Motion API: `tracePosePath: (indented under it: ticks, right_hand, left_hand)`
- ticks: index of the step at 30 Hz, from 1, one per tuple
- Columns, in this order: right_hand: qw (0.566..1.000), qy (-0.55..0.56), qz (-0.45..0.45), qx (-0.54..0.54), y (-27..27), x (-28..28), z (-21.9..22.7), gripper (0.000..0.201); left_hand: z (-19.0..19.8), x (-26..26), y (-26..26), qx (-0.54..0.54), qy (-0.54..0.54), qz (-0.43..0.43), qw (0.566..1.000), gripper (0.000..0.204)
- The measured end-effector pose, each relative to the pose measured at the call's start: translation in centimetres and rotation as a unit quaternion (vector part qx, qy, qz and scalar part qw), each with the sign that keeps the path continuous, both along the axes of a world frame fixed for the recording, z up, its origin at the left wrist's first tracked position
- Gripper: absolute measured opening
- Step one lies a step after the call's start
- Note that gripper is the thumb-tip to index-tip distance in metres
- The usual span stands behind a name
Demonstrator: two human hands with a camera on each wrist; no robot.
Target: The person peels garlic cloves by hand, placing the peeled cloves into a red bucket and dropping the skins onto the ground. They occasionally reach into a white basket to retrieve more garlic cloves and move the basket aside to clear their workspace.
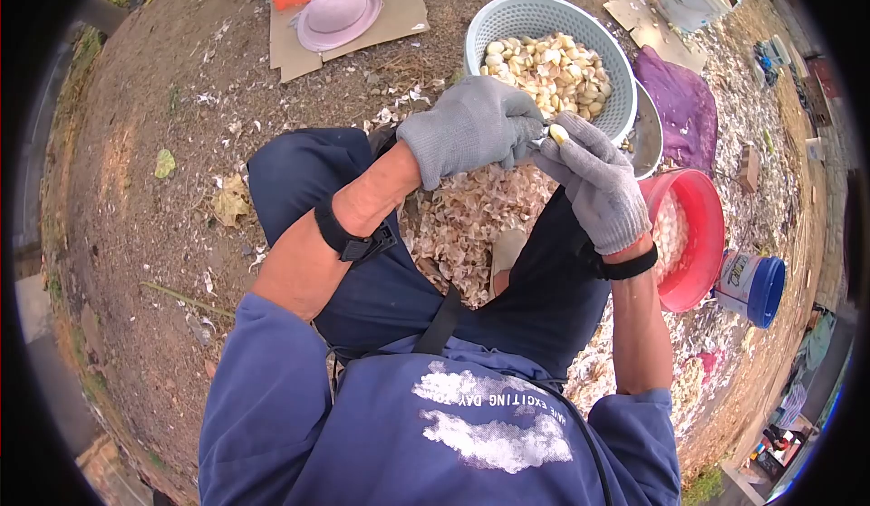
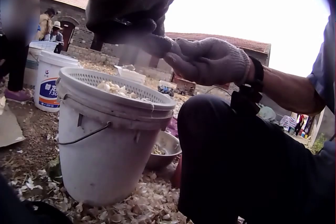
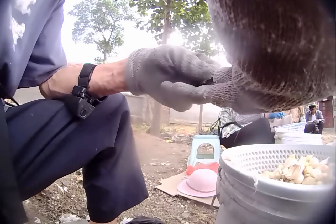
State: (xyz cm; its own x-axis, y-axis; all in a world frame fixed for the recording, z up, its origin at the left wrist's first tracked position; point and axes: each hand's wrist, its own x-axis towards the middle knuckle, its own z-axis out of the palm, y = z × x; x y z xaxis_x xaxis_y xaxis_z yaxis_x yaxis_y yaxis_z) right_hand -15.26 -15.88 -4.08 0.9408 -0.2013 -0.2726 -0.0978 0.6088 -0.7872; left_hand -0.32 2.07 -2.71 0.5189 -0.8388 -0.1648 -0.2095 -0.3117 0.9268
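Note:
Both hands wear grey knitted gloves and meet just in front of the basket. My right hand point(image 1: 598, 180) pinches a pale peeled garlic clove point(image 1: 559, 134) between thumb and fingers. The left hand point(image 1: 480, 125) is curled round a small shiny tool point(image 1: 545, 133), mostly hidden in the glove, its tip close beside the clove. Beyond them, a grey perforated basket point(image 1: 471, 48) holds many garlic cloves point(image 1: 553, 67). In the left wrist view this basket sits on top of a white bucket point(image 2: 100, 150).
Papery garlic skins point(image 1: 471, 225) heap between the legs. On the right stand a red bucket point(image 1: 711, 234) of white cloves, a blue-and-white tub point(image 1: 750, 289) and a metal bowl point(image 1: 646, 134) by a purple cloth point(image 1: 680, 112). A pink hat point(image 1: 340, 17) lies on cardboard point(image 1: 399, 17).

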Motion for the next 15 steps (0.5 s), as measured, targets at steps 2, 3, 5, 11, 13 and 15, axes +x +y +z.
tracePosePath:
  ticks: [2,3,5,11,13,15]
  right_hand:
    - [1.000,-0.002,0.000,0.004,-0.2,-0.1,-0.1,0.038]
    - [1.000,-0.009,0.000,0.014,-0.3,-0.2,-0.2,0.038]
    - [1.000,-0.017,-0.001,0.021,-0.7,-0.5,-0.6,0.038]
    - [0.996,-0.040,-0.029,0.069,-1.8,-1.4,-0.7,0.034]
    - [0.996,-0.041,-0.047,0.059,-2.8,-1.9,-0.4,0.033]
    - [0.996,-0.043,-0.070,0.046,-4.3,-2.9,-0.1,0.031]
  left_hand:
    - [0.1,0.0,0.0,-0.006,-0.013,-0.003,1.000,0.021]
    - [0.3,0.0,0.0,0.002,-0.015,-0.007,1.000,0.022]
    - [0.3,0.0,-0.1,0.006,-0.017,-0.012,1.000,0.022]
    - [-0.1,0.2,-0.1,0.010,-0.019,-0.003,1.000,0.025]
    - [0.6,0.0,0.0,0.020,0.035,0.006,0.999,0.026]
    - [1.4,-0.3,0.0,0.026,0.040,-0.008,0.999,0.027]
